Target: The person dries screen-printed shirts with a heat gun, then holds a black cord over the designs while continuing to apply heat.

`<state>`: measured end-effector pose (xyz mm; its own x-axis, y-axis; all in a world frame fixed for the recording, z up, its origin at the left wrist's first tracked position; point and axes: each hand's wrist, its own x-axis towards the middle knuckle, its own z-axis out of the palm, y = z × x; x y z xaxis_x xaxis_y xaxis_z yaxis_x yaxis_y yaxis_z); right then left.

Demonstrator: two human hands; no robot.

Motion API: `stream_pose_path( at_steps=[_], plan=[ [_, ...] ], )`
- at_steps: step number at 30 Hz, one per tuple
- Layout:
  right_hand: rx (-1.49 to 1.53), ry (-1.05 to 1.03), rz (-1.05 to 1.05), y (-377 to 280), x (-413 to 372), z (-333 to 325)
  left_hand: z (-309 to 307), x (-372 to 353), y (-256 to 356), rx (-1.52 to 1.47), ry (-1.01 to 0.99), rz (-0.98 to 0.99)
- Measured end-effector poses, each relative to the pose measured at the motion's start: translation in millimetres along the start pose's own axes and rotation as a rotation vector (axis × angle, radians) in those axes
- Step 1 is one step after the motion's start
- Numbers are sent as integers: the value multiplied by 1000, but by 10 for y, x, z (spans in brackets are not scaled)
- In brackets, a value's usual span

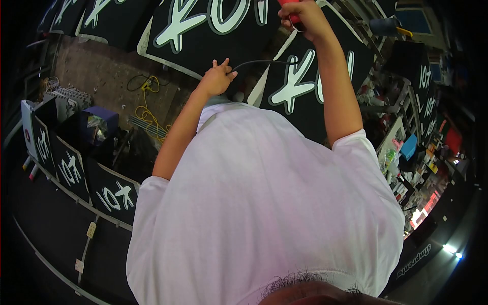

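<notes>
My right hand (305, 19) is wrapped round a red tool (294, 18) at the top, above the black panels; the tool's upper end is cut off by the frame. My left hand (218, 77) has its fingers spread, beside the lower edge of a large black panel (223, 48) with white lettering. A thin black cable (259, 61) arcs from beside the left fingers towards the right forearm, over a second lettered black panel (305, 114). Whether the left fingers touch the cable is hard to tell.
A yellow cord (147, 112) lies on the brown floor (96, 66) at the left, near a purple bin (104, 119). More lettered panels (71, 170) stand at the lower left. Cluttered shelves (401, 152) line the right side.
</notes>
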<state>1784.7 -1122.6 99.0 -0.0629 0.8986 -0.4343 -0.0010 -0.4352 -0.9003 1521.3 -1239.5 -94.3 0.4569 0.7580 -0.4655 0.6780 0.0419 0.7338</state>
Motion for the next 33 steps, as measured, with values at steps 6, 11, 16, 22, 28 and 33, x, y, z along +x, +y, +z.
stream_pose_path(
  at_steps=[6, 11, 16, 22, 28, 33],
  plan=[
    [1, -17, -36, -13, 140, -37, -14, 80, -86, 127, -125, -49],
    [-10, -13, -33, 16, 347, -105, 76, 29, -46, 29, 48, 11],
    [145, -55, 16, -39, 478, -191, 21, 56, -86, 61, -58, -22],
    [290, -14, 96, 67, 739, -299, 22, 14, 0, 32, -49, -36],
    [237, -77, -3, -7, 796, -313, 3, -3, 38, -65, 52, -23],
    [83, -7, -62, -82, 846, -264, -51, 60, -29, 62, -92, -67]
  ],
)
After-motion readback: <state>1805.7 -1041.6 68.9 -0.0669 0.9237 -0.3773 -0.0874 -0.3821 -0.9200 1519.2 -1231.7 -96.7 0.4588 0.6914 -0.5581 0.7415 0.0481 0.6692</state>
